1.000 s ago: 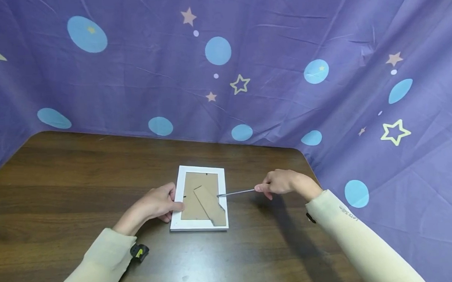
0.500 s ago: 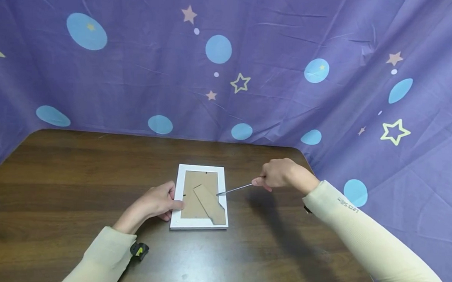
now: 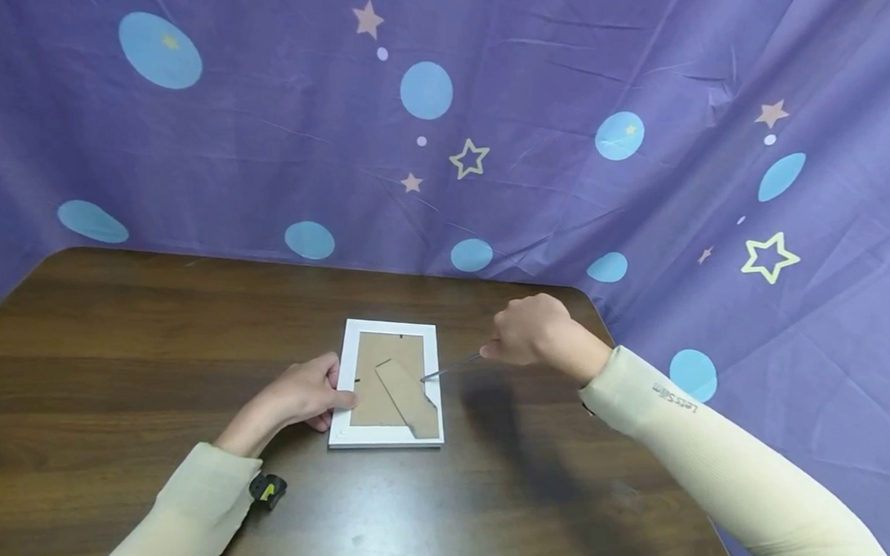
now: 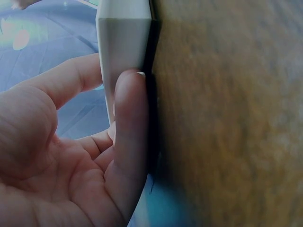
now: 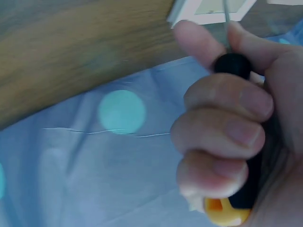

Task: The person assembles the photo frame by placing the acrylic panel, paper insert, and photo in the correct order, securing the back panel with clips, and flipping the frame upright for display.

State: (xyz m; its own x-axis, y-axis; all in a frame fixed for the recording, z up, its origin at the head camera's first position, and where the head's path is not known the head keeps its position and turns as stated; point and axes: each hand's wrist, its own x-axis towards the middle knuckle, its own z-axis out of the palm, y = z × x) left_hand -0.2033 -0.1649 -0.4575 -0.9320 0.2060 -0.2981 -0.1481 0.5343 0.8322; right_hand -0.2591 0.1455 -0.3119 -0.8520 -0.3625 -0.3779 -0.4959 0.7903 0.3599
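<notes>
A white picture frame [image 3: 431,344] lies face down on the table, its brown backing board [image 3: 370,346] and slanted stand leg [image 3: 406,394] facing up. My left hand [image 3: 305,393] holds the frame's left side, thumb on top and fingers against the edge; the left wrist view shows that white side [image 4: 124,42] close up. In my right hand [image 3: 528,332] is a screwdriver; its black handle with a yellow end [image 5: 227,215] is wrapped by curled fingers in the right wrist view. The thin metal shaft [image 3: 455,365] slants down to the inner right edge of the frame, where its tip meets the backing.
The brown wooden table [image 3: 160,337] has its far edge against a purple curtain [image 3: 263,112] with stars and blue dots. More curtain hangs along the right side. A black wrist strap [image 3: 267,490] sits at the left cuff.
My right hand has risen and shifted left, so the screwdriver shaft stands more steeply with its tip staying at the frame's inner right edge. The left hand keeps its hold; the view tilts slightly.
</notes>
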